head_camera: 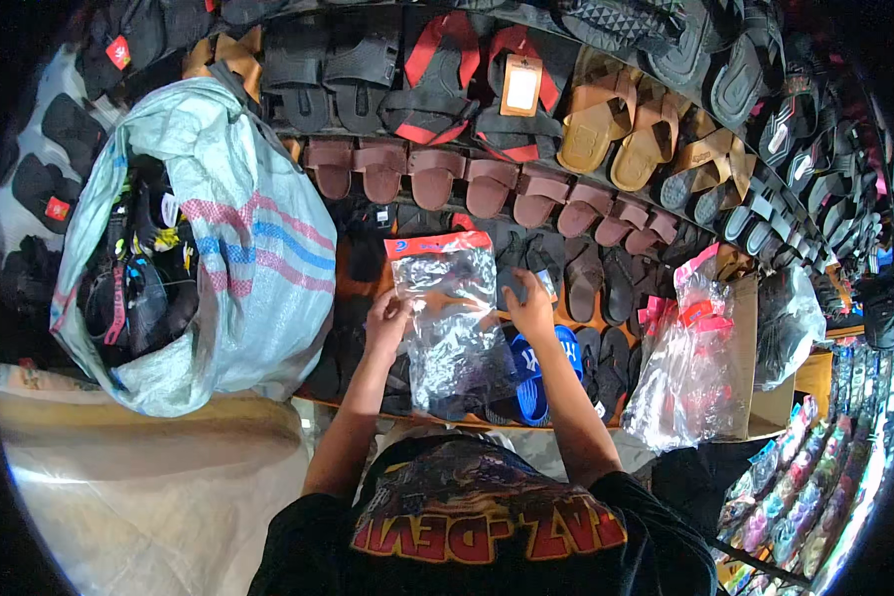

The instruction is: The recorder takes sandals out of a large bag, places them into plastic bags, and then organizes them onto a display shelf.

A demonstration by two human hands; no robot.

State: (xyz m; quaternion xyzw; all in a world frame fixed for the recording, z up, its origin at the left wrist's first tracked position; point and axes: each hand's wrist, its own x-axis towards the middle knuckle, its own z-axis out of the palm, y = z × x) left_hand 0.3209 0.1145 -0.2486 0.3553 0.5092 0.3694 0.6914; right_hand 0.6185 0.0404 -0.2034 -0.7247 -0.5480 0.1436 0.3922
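A clear plastic bag (454, 335) with a red printed header hangs before me over the displayed footwear. My left hand (389, 322) pinches the bag's left edge between thumb and fingers. To the bag's right, my right hand (530, 304) has its fingers apart, near a pair of black flip-flops (518, 257) that carries a small tag. Blue slide sandals (530, 376) with white lettering lie below that hand, partly hidden by my right forearm. Dark flip-flops show blurred through the bag's film.
A large woven sack (268, 223) at left gapes open, with dark footwear inside. More clear bags with red headers (689, 372) hang over a cardboard box (745, 357) at right. Beyond stand rows of maroon slides (436, 179), tan sandals (596, 119) and black-and-red sandals (439, 82).
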